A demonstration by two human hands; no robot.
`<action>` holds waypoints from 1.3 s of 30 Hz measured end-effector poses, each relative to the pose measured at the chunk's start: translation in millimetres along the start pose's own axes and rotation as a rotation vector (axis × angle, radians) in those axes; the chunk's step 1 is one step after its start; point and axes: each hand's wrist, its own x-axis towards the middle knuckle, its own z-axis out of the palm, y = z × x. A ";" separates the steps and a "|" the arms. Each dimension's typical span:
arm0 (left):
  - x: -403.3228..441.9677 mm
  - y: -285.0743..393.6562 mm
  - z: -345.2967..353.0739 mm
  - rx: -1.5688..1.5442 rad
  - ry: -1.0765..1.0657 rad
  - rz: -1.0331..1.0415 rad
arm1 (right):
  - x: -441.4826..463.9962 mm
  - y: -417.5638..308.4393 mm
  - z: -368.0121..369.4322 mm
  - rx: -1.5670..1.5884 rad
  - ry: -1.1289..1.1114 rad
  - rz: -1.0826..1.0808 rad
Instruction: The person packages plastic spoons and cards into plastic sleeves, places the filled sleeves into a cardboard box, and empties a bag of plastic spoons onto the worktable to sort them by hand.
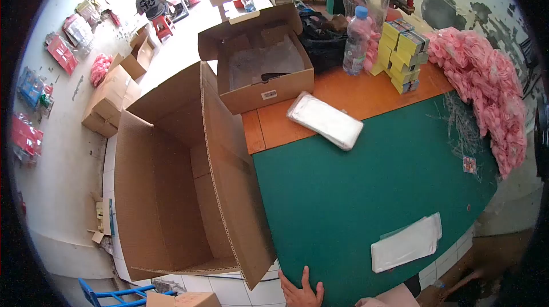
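From my remote post I log the left hand (301,291) at the near edge of the green tabletop (343,198), fingers spread apart. The right hand (460,282) is dim beyond the lower-right edge; I cannot tell its fingers' state. I note 1 white packet (407,244) near that edge, 1 white bundle (325,121) farther back, and 1 large carton (234,181) alongside, its top gaping.
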 end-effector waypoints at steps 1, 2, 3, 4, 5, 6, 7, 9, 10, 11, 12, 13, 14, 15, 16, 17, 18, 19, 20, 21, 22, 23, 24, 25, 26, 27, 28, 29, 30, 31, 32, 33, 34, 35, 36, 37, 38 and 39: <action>-0.1 0.5 -2.0 0.004 -0.014 -0.001 | 1.9 -2.6 -2.9 -0.010 -0.002 0.005; -0.7 1.1 -3.8 0.008 -0.029 -0.003 | -2.2 0.1 -0.3 -0.018 -0.001 0.011; -1.8 1.6 -2.4 -0.001 -0.023 -0.006 | -0.3 -2.6 -0.9 -0.026 -0.010 0.003; -2.6 0.3 -0.1 0.011 -0.036 -0.023 | -1.9 -0.2 3.0 -0.041 -0.011 -0.003; -2.9 0.6 0.5 0.023 -0.047 -0.046 | -0.8 -1.4 5.5 -0.049 -0.021 -0.008; -2.9 1.9 1.3 0.017 -0.036 -0.058 | 1.4 -0.8 5.2 -0.060 -0.031 -0.015; -2.5 3.8 2.0 0.024 -0.024 -0.047 | 2.7 -1.1 4.9 -0.068 -0.045 -0.021; -1.5 4.0 -0.6 0.043 -0.023 -0.052 | 5.6 -0.8 -1.8 -0.088 -0.063 -0.022; 0.1 4.5 -2.6 0.054 -0.023 -0.031 | 10.6 -5.8 -8.5 -0.097 -0.072 -0.022; -0.7 5.2 -2.8 0.065 -0.026 -0.008 | 11.9 -6.8 -14.2 -0.107 -0.082 -0.015; -1.5 4.7 -2.6 0.069 -0.032 -0.012 | 15.9 -6.3 -22.9 -0.118 -0.095 -0.014; -0.9 4.3 -2.9 0.065 -0.016 0.001 | 14.4 -5.9 -28.5 -0.125 -0.105 -0.006; -0.9 4.4 -3.1 0.059 -0.003 0.017 | 17.3 -8.5 -38.0 -0.144 -0.117 -0.001; -1.1 5.4 -3.0 0.058 -0.010 0.025 | 14.5 -8.8 -45.6 -0.162 -0.136 0.009; -1.6 5.6 -3.6 0.049 -0.005 0.018 | 13.4 -10.3 -52.4 -0.180 -0.151 0.025; -0.8 4.8 -4.4 0.040 0.006 0.012 | 8.9 -10.4 -61.2 -0.201 -0.178 0.038; -0.2 5.1 -4.3 0.035 0.008 0.018 | 8.0 -11.6 -70.2 -0.225 -0.204 0.048; 0.7 4.4 -4.4 0.022 0.021 0.026 | 6.6 -11.4 -80.1 -0.258 -0.241 0.058; -0.5 2.7 -4.9 0.011 0.025 0.033 | 6.5 -11.8 -91.1 -0.293 -0.279 0.070; 0.5 2.3 -5.1 0.005 0.013 0.041 | 6.7 -10.1 -103.1 -0.328 -0.321 0.086; 2.4 2.0 -5.8 0.006 0.040 0.047 | 8.2 -9.5 -115.3 -0.363 -0.367 0.099; 1.3 1.6 -5.5 0.013 0.063 0.052 | 13.1 -7.3 -130.8 -0.417 -0.421 0.105; -0.1 0.6 -5.0 0.020 0.043 0.058 | 16.0 -3.6 -141.6 -0.453 -0.472 0.113; 0.8 -0.5 -4.9 -0.023 0.068 0.043 | 18.6 -2.9 -153.2 -0.487 -0.520 0.122; 0.3 1.2 -4.0 -0.072 0.096 0.026 | 26.5 -4.4 -165.7 -0.523 -0.561 0.118; -3.3 2.6 -3.6 -0.069 0.088 0.026 | 34.1 -4.1 -174.5 -0.557 -0.589 0.117; -4.7 1.4 -4.4 -0.078 0.122 0.029 | 43.8 -3.2 -179.7 -0.582 -0.611 0.108; -1.4 2.7 -3.6 -0.096 0.164 0.039 | 53.9 -1.9 -184.7 -0.606 -0.628 0.100; -0.7 3.7 -2.6 -0.101 0.164 0.047 | 63.6 0.2 -188.1 -0.637 -0.638 0.093; -3.0 2.7 -1.8 -0.094 0.195 0.041 | 73.4 3.4 -190.1 -0.642 -0.644 0.092; -3.8 2.5 0.7 -0.091 0.233 0.034 | 85.8 6.1 -192.9 -0.672 -0.643 0.073; -3.8 3.0 2.5 -0.104 0.246 0.040 | 100.4 11.4 -196.2 -0.692 -0.640 0.052; -5.0 3.0 1.9 -0.094 0.257 0.027 | 112.5 16.2 -196.8 -0.708 -0.634 0.026; -5.3 3.4 1.9 -0.079 0.265 0.010 | 126.8 22.6 -196.0 -0.720 -0.623 -0.004; -4.3 4.8 2.5 -0.083 0.278 0.006 | 140.9 26.9 -198.1 -0.731 -0.621 -0.031; -5.1 5.8 2.9 -0.084 0.287 -0.024 | 152.8 34.5 -197.1 -0.737 -0.608 -0.061; -6.6 5.2 4.0 -0.082 0.295 -0.054 | 161.9 44.7 -197.0 -0.739 -0.601 -0.092; -5.8 2.5 6.6 -0.091 0.316 -0.054 | 171.3 52.9 -194.4 -0.733 -0.596 -0.115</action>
